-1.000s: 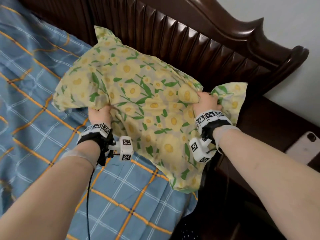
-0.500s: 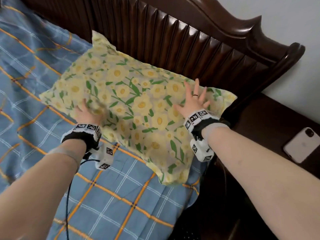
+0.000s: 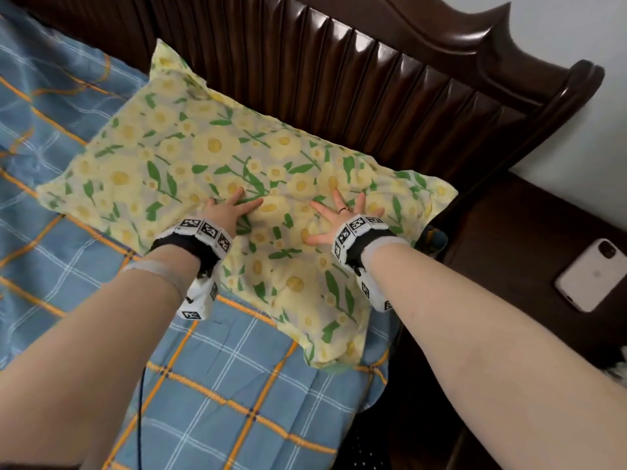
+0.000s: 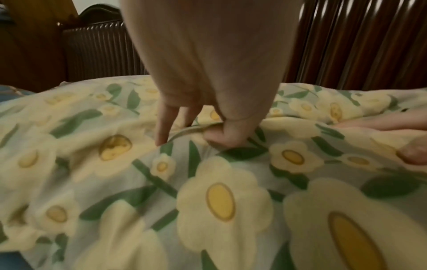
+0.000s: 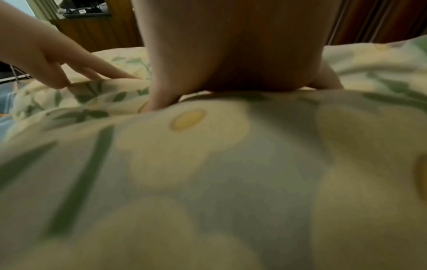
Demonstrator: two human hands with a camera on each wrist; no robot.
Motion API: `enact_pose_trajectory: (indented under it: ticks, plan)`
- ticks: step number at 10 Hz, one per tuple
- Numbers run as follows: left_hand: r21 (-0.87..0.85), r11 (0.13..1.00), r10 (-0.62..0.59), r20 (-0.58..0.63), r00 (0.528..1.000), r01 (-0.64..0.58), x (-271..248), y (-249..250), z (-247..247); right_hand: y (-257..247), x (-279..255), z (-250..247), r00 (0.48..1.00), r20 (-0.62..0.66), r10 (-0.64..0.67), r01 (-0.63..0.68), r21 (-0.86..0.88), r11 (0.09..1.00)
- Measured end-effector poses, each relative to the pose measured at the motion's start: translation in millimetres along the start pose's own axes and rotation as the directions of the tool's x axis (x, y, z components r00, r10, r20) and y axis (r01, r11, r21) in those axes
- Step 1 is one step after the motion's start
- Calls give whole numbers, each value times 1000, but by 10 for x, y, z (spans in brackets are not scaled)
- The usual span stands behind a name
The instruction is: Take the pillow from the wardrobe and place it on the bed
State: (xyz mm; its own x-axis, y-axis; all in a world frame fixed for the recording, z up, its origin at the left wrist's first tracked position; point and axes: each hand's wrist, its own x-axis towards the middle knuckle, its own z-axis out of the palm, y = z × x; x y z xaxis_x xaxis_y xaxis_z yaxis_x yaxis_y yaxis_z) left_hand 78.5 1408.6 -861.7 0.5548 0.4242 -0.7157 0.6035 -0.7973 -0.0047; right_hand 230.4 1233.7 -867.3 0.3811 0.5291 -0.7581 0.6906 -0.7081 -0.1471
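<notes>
The yellow pillow (image 3: 210,157) with a flower and green leaf print lies flat on the bed (image 3: 237,385), its long side against the headboard. Both my hands rest on its near middle. My left hand (image 3: 234,206) presses down with its fingers stretched forward. My right hand (image 3: 339,215), with a ring on it, lies palm down with its fingers spread wide. In the left wrist view my left hand (image 4: 196,127) pushes its fingertips into a fold of the pillow (image 4: 219,201). The right wrist view shows my right hand (image 5: 231,73) flat on the pillow (image 5: 208,164).
The dark ribbed wooden headboard (image 3: 373,79) runs behind the pillow. A dark nightstand (image 3: 526,249) stands to the right of the bed with a white phone (image 3: 592,279) on it. The blue plaid sheet stretches off to the left and towards me.
The pillow went from being held up by its edges to lying flat on the bed. Both hands let go and slid to its middle, now pressing on it with straight fingers.
</notes>
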Motion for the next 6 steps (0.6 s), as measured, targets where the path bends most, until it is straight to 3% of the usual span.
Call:
enact_pose_trajectory:
  ticks: [1,2,3,4,5,6]
  plan:
    - [-139,990,-38,-204,978,9,-139,4,-131,-99,-142,-74,997,-83,10,-6,40,999]
    - [-136,991,-32,-141,989,13,-222,42,-66,-145,-307,65,983,-162,81,-56,153,987]
    - [12,999,31,55,998,-32,-145,69,77,-40,-278,292,990,-77,120,-109,139,984]
    - [-26,1000,11,28,1000,-11,-173,74,77,20,-206,279,994,-29,104,-99,149,984]
    - [-54,998,-22,-88,996,18,-364,101,94,47,-272,139,998,-28,55,-48,212,976]
    - [-70,998,-6,-167,986,-6,-613,51,45,60,-518,-107,949,-313,36,133,502,855]
